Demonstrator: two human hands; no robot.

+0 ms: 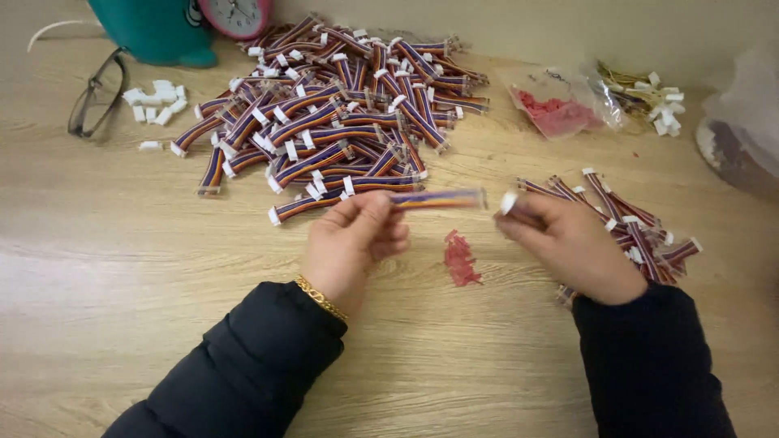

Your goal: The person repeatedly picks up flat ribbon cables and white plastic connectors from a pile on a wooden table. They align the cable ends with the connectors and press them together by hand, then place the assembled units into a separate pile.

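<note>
At frame centre my left hand [355, 242] is pinching a flat, striped ribbon cable [438, 199] above the wood-grain bench [122, 268]. My right hand [568, 243] is closing its fingertips on a small white plastic connector [508, 201] just beside the cable's free end.

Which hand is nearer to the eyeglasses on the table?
Left. The left hand is nearer to the eyeglasses, which lie up and left of it. The right hand is farther off, across the table.

cable pile [341, 113] behind hands, smaller pile [641, 227] right
</note>
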